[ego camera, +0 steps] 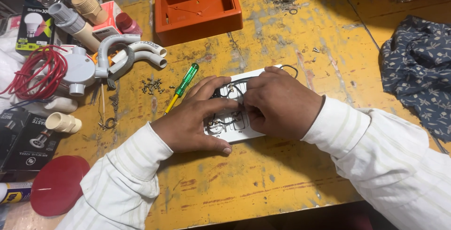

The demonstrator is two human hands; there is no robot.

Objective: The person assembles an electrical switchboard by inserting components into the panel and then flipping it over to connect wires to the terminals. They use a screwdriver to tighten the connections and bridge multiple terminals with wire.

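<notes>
Left hand [195, 119] flat, palm down, fingers spread and extended; right hand [279, 103] curled, knuckles up, fingertips tucked beside the left; both forearms white-sleeved, converging.
</notes>
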